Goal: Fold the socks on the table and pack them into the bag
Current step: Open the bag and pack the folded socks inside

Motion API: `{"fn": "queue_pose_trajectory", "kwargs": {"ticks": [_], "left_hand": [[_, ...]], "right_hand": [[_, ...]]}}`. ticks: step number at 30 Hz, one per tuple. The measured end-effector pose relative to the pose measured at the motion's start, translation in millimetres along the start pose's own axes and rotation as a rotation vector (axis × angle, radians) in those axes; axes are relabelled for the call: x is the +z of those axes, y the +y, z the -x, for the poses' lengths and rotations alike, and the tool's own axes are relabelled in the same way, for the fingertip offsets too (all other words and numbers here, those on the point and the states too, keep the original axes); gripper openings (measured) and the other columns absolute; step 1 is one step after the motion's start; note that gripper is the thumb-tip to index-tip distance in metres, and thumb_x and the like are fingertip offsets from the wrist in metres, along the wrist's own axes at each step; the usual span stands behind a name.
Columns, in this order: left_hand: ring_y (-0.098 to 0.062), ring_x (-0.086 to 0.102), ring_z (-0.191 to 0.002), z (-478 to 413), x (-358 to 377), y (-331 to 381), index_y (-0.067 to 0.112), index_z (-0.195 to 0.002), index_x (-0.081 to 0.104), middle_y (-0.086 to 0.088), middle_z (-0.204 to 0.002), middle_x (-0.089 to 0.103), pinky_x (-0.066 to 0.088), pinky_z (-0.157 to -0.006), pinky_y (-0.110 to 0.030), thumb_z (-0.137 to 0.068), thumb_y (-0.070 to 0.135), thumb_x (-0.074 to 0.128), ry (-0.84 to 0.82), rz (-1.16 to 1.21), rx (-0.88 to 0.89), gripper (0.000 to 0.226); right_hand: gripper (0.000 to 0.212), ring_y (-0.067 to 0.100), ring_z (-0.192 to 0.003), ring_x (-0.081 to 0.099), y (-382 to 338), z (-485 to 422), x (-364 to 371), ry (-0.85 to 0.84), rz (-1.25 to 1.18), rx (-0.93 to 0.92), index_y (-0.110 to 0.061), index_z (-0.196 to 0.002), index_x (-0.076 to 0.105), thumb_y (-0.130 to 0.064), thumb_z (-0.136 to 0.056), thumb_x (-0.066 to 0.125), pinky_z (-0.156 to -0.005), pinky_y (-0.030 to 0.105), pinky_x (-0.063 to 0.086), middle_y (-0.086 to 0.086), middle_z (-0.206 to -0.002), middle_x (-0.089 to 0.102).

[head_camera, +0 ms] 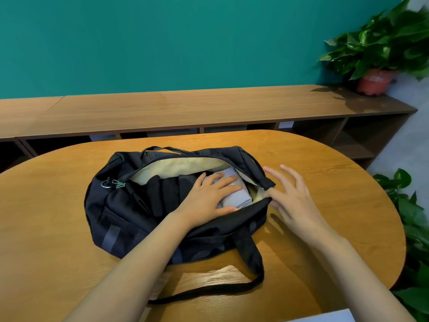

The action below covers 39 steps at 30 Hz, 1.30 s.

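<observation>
The pale grey socks (242,199) lie folded inside the open black bag (120,205), at its right end, next to some dark cloth (167,191) that I cannot make out. The left hand (209,194) is inside the bag and lies flat on top of the socks. Its grip is apart: the fingers are straight and spread, and they press on the socks but do not curl round them. The right hand (292,196) is just outside the right end of the bag. Its grip is apart too, fingers spread wide and holding nothing. Its thumb is at the bag's edge, but I cannot tell if it touches. The bag sits in the middle of the brown table (58,228). Its strap (232,289) lies on the table. Behind are a long shelf (185,108) and a plant (380,43).
</observation>
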<state>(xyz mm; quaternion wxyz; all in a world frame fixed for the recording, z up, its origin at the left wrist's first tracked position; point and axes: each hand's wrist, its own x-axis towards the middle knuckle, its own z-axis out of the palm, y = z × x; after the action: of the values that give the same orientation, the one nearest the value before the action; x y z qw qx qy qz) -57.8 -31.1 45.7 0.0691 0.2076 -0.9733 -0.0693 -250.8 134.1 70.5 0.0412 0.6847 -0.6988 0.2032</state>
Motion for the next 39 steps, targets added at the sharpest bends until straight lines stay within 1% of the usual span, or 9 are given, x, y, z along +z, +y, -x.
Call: {"fn": "queue_pose_trajectory", "kwargs": {"ticks": [9,12,15,18,22,27,29,33,39], "left_hand": [[-0.01,0.006,-0.147,-5.1,-15.4,8.8,0.039,-0.142,0.045,0.017,-0.156,0.028,-0.011,-0.117,-0.054,-0.105,0.047,0.021,-0.165,0.131,-0.027,0.045],[-0.012,0.002,-0.148,-4.6,-13.3,8.4,0.04,-0.144,0.042,0.008,-0.162,0.015,-0.006,-0.118,-0.053,-0.103,0.048,0.028,-0.108,0.096,-0.012,0.043],[-0.008,0.0,-0.148,1.5,-12.9,6.0,0.038,-0.148,0.034,0.005,-0.163,0.009,-0.005,-0.12,-0.049,-0.102,0.049,0.035,-0.06,0.141,-0.028,0.048],[-0.005,0.002,-0.148,7.3,-15.3,1.2,0.035,-0.152,0.026,0.008,-0.162,0.014,-0.006,-0.12,-0.047,-0.1,0.049,0.042,-0.048,0.178,-0.053,0.056],[-0.004,0.006,-0.148,5.0,-17.0,-5.0,0.034,-0.15,0.031,0.011,-0.161,0.018,-0.006,-0.119,-0.053,-0.101,0.039,0.044,-0.117,0.125,-0.042,0.05],[-0.004,0.024,-0.142,15.1,-34.0,-10.9,0.036,-0.136,0.054,0.011,-0.153,0.036,0.003,-0.12,-0.052,-0.099,0.052,0.041,-0.011,0.304,-0.067,0.043],[0.0,0.035,-0.134,34.5,-47.2,-19.8,0.039,-0.126,0.06,0.017,-0.141,0.048,0.012,-0.118,-0.049,-0.093,0.066,0.03,0.019,0.262,-0.076,0.052],[0.007,0.04,-0.125,92.4,-70.1,-37.7,0.041,-0.123,0.059,0.025,-0.124,0.057,-0.004,-0.12,-0.039,-0.081,0.083,0.013,-0.06,0.073,-0.115,0.076],[0.005,0.035,-0.123,142.3,-80.2,-48.1,0.041,-0.114,0.064,0.027,-0.11,0.054,-0.012,-0.117,-0.034,-0.077,0.084,0.018,0.019,0.009,-0.154,0.073]], "right_hand": [[0.009,0.013,-0.148,-0.015,-4.4,-0.2,6.5,-0.08,-0.114,0.053,-0.038,-0.098,0.057,-0.032,-0.093,0.052,-0.119,0.056,0.009,-0.015,-0.16,0.013],[0.027,0.011,-0.148,-0.004,-12.7,-18.7,-0.5,0.059,-0.216,0.131,-0.041,-0.111,0.058,-0.049,-0.093,0.039,-0.119,0.05,0.007,-0.014,-0.158,0.023],[0.033,0.02,-0.148,0.003,-19.9,-52.8,-0.4,0.039,-0.05,0.192,-0.033,-0.116,0.06,-0.055,-0.094,0.048,-0.12,0.051,0.006,-0.007,-0.157,0.028],[0.023,0.026,-0.146,0.013,-20.4,-82.1,8.6,-0.011,0.115,0.224,-0.027,-0.102,0.064,-0.046,-0.095,0.054,-0.12,0.048,0.004,-0.003,-0.153,0.037],[0.016,0.023,-0.13,0.036,-15.9,-102.3,0.0,0.242,0.085,0.366,-0.021,-0.092,0.064,-0.034,-0.095,0.055,-0.112,0.044,0.022,-0.004,-0.136,0.055],[0.035,0.021,-0.144,0.016,-21.1,-82.4,-3.1,0.073,-0.044,0.013,-0.028,-0.115,0.059,-0.053,-0.095,0.048,-0.115,0.043,0.016,-0.009,-0.149,0.038],[0.046,0.014,-0.148,0.005,-22.6,-67.0,-2.9,-0.034,-0.041,-0.131,-0.034,-0.11,0.062,-0.066,-0.093,0.033,-0.119,0.043,0.004,-0.015,-0.154,0.03],[0.052,0.009,-0.148,-0.011,-17.7,-48.0,0.5,-0.151,0.003,-0.197,-0.039,-0.093,0.063,-0.073,-0.09,0.024,-0.12,0.041,-0.013,-0.021,-0.157,0.019],[0.035,0.012,-0.148,0.003,-17.9,-52.8,1.7,-0.157,-0.055,-0.21,-0.044,-0.076,0.045,-0.075,-0.083,0.032,-0.119,0.036,-0.011,-0.025,-0.148,0.027]]}}
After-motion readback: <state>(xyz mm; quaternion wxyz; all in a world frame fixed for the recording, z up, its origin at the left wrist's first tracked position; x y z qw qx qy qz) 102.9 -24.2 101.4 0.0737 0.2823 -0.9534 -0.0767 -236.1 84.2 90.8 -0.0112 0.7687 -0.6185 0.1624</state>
